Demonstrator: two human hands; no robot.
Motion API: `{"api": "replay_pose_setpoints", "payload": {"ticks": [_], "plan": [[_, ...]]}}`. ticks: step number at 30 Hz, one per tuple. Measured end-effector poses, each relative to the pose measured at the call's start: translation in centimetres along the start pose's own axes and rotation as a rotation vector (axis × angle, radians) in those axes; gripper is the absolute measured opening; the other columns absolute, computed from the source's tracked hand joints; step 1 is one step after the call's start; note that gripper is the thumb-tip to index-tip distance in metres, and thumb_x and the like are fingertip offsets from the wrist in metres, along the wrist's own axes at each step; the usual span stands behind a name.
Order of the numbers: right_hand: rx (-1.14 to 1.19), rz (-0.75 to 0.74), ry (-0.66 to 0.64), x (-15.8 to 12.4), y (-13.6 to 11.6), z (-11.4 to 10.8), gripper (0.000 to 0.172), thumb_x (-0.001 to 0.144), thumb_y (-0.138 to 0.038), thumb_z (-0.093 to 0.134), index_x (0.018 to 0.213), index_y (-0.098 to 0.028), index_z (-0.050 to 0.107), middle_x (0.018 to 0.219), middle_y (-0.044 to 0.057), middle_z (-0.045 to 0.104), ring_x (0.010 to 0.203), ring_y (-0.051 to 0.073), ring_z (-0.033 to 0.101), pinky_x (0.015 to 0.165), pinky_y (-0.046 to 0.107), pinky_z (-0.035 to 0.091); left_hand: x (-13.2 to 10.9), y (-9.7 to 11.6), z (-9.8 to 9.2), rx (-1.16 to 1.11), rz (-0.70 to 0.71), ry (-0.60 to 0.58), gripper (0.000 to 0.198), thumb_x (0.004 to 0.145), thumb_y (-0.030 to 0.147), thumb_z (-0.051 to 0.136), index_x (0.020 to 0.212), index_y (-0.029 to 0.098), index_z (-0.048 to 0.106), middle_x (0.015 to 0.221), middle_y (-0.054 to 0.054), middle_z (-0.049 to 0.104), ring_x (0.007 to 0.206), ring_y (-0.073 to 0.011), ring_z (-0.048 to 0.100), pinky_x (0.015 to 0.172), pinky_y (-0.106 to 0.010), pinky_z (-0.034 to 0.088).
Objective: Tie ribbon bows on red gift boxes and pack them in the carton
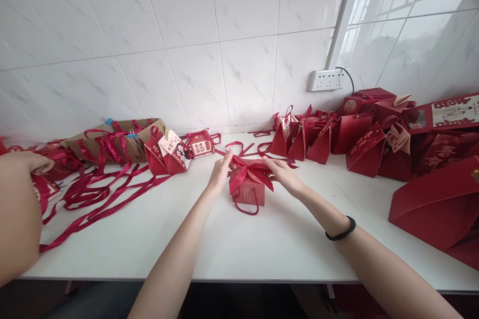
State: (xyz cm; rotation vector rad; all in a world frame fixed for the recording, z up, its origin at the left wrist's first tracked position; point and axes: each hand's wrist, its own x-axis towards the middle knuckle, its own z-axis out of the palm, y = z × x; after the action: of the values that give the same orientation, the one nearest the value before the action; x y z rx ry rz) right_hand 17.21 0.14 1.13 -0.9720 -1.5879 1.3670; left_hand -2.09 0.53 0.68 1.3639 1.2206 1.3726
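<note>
A small red gift box (258, 196) stands upright on the white table in front of me, with a twisted red cord handle (247, 212) hanging down its near side. On its top sits a red ribbon bow (250, 167) with its tails spread over the front. My left hand (220, 170) is at the bow's left side, thumb and fingers closed on the ribbon. At the right side, my right hand (286, 175) pinches the bow's other loop; its fingertips are partly hidden behind the ribbon.
Long loose red ribbons (101, 204) lie at left, beside a brown cardboard box (149, 132) draped with ribbon. Another person's arm (17, 219) reaches in there. Several red gift boxes (364, 152) crowd the right. A power strip (327, 80) is on the tiled wall.
</note>
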Motion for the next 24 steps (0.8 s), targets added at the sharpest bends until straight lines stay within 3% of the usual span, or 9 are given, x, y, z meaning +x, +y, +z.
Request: {"api": "replay_pose_setpoints", "payload": {"ticks": [6, 11, 17, 21, 24], "plan": [[-0.161, 0.061, 0.155, 0.2, 0.2, 0.3, 0.035, 0.078, -0.051, 0.055, 0.065, -0.019, 0.045, 0.061, -0.002, 0.053, 0.057, 0.012, 0.051, 0.055, 0.026, 0.041, -0.2, 0.0, 0.5, 0.001, -0.031, 0.030, 0.034, 0.069, 0.039, 0.061, 0.054, 0.018, 0.038, 0.054, 0.004, 0.036, 0.049, -0.0075, 0.034, 0.044, -0.020, 0.024], [-0.203, 0.219, 0.010, -0.2, -0.5, -0.2, 0.050, 0.084, -0.060, 0.038, 0.064, -0.017, 0.052, 0.055, 0.000, 0.051, 0.051, 0.012, 0.047, 0.051, 0.026, 0.038, -0.3, -0.1, 0.6, -0.023, -0.031, 0.020, 0.029, 0.069, 0.035, 0.057, 0.057, 0.018, 0.036, 0.058, 0.004, 0.035, 0.050, -0.0073, 0.033, 0.044, -0.019, 0.025], [-0.210, 0.115, 0.134, 0.1, -0.1, -0.5, 0.054, 0.081, -0.060, 0.046, 0.050, -0.020, 0.029, 0.047, -0.005, 0.031, 0.046, 0.008, 0.027, 0.045, 0.024, 0.025, -0.6, 0.6, 0.6, -0.045, -0.082, -0.039, 0.031, 0.066, 0.038, 0.057, 0.056, 0.018, 0.036, 0.059, 0.003, 0.038, 0.053, -0.0086, 0.038, 0.045, -0.019, 0.031], [-0.242, 0.085, 0.163, 0.2, 0.0, -0.4, 0.059, 0.082, -0.066, 0.040, 0.048, -0.020, 0.022, 0.046, -0.005, 0.026, 0.045, 0.007, 0.023, 0.045, 0.025, 0.022, -0.8, 1.1, 0.6, -0.020, -0.139, -0.098, 0.038, 0.071, 0.051, 0.056, 0.059, 0.018, 0.042, 0.057, 0.002, 0.040, 0.053, -0.0104, 0.042, 0.048, -0.022, 0.037], [-0.259, 0.104, 0.198, 0.3, 0.0, -0.4, 0.058, 0.080, -0.065, 0.042, 0.048, -0.021, 0.021, 0.045, -0.005, 0.025, 0.044, 0.007, 0.022, 0.045, 0.025, 0.020, -0.9, 1.0, 0.6, 0.007, -0.129, -0.134, 0.042, 0.069, 0.050, 0.061, 0.057, 0.017, 0.038, 0.057, 0.004, 0.039, 0.054, -0.0096, 0.043, 0.054, -0.022, 0.041]]}}
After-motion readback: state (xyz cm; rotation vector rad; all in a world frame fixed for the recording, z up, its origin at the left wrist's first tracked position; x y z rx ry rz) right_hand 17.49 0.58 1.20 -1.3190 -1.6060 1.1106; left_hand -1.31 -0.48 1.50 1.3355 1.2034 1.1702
